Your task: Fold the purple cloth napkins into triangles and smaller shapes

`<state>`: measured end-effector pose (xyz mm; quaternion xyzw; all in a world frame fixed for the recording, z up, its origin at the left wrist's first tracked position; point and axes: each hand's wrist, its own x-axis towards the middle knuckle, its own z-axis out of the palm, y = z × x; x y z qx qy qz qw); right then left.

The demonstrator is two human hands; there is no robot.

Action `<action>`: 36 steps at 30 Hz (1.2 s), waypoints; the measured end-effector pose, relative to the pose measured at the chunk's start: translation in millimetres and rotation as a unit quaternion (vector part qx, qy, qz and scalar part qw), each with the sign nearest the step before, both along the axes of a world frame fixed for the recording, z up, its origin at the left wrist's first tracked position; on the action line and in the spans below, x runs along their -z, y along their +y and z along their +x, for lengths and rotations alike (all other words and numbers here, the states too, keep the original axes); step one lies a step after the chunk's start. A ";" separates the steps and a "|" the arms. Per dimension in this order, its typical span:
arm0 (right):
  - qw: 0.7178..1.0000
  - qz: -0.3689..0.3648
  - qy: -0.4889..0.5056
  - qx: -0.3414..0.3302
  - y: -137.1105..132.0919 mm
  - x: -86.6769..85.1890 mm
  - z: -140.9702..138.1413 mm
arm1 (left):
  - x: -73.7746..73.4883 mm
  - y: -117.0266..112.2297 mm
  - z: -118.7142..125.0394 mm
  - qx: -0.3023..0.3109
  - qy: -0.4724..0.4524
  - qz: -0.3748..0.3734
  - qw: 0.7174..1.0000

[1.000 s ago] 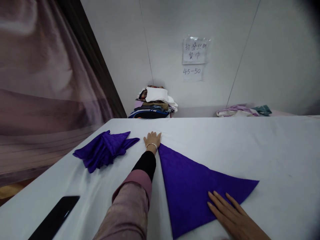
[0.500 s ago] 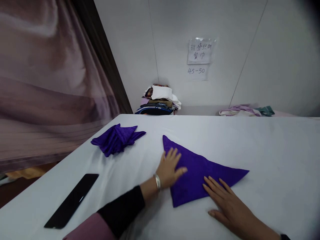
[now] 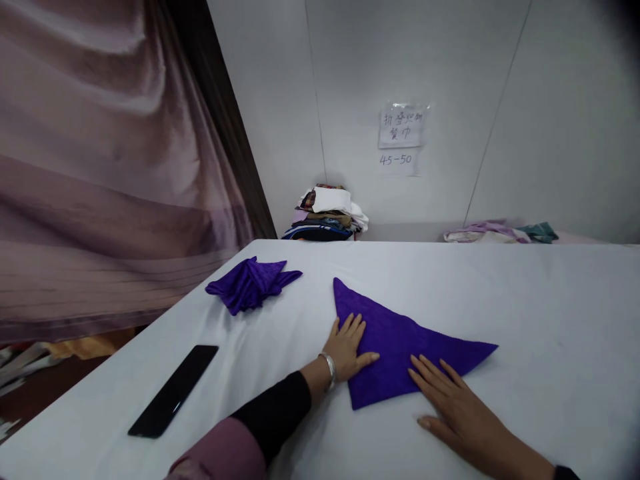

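Observation:
A purple cloth napkin [image 3: 400, 337] lies folded into a flat triangle on the white table [image 3: 550, 313]. My left hand [image 3: 347, 347] rests flat on the triangle's left edge, fingers spread; a silver bracelet circles that wrist. My right hand [image 3: 450, 400] lies flat with its fingers on the triangle's lower right part and its palm on the table. Neither hand holds anything. A second purple napkin [image 3: 250, 285], bunched and folded, sits at the far left of the table.
A black phone [image 3: 174, 390] lies near the table's left edge. A mauve curtain [image 3: 100, 167] hangs on the left. Stacked folded clothes [image 3: 327, 213] and more fabric [image 3: 500, 232] sit behind the table against the wall, under a paper sign [image 3: 401, 127].
My left hand pulled back from the triangle's far tip to its left edge. My right hand stayed on the lower right part. The view drew back from the table.

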<state>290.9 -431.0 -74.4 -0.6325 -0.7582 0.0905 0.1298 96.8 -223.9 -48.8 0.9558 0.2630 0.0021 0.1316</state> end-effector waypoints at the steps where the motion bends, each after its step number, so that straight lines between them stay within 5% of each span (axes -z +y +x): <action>1: 1.000 -0.003 -0.001 0.002 -0.1 0.2 -0.1 | 1.4 9.7 3.6 -0.013 0.001 0.010 1.000; 10: 1.000 -0.001 -0.006 0.005 -1.7 9.2 1.9 | 7.5 102.1 37.5 -0.128 0.039 0.045 0.990; 20: 1.000 0.017 0.004 -0.006 -1.0 15.1 4.6 | 12.2 163.9 60.3 -0.184 0.061 0.047 0.980; 29: 1.000 0.015 -0.013 -0.015 -3.6 21.7 7.5 | 11.5 201.2 71.1 -0.276 0.074 0.067 0.956; 33: 0.999 0.028 -0.010 -0.017 -2.9 19.5 7.2 | -0.3 207.5 62.0 -0.336 0.051 0.119 0.933; 36: 0.999 0.038 -0.013 -0.016 -2.5 15.7 5.7 | -14.2 201.2 53.3 -0.324 0.022 0.148 0.934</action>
